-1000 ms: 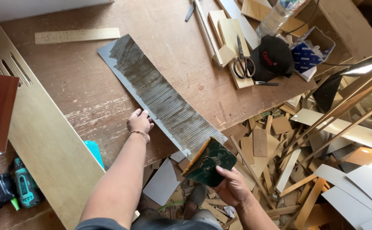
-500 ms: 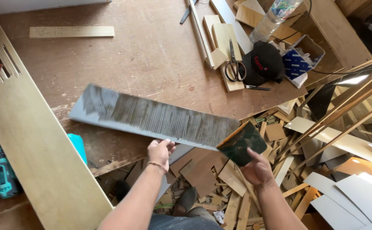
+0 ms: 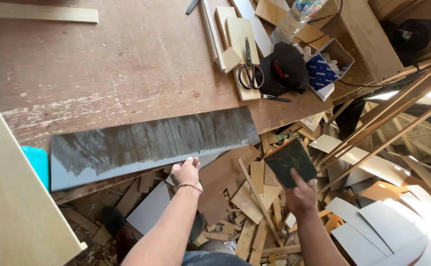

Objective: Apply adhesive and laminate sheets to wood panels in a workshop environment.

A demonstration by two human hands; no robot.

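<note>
A long grey strip (image 3: 151, 143), coated with dark ridged glue, lies along the near edge of the brown worktable (image 3: 126, 64). My left hand (image 3: 186, 172) grips the strip's near edge from below, about at its middle. My right hand (image 3: 300, 196) is off the table's corner, above the scrap pile, and holds a small dark green-smeared spreader card (image 3: 289, 161) upright. The card is just right of the strip's right end and does not touch it.
Scissors (image 3: 250, 74), a black cap (image 3: 284, 69), a pen, a blue box (image 3: 324, 69), a plastic bottle (image 3: 292, 24) and wood offcuts sit at the table's far right. A pale board (image 3: 13, 207) leans at left. Wood and laminate scraps (image 3: 373, 212) cover the floor.
The strip has swung from a diagonal lie to run along the table's near edge. My left hand slid along with it. My right hand with the card moved rightward, away from the strip.
</note>
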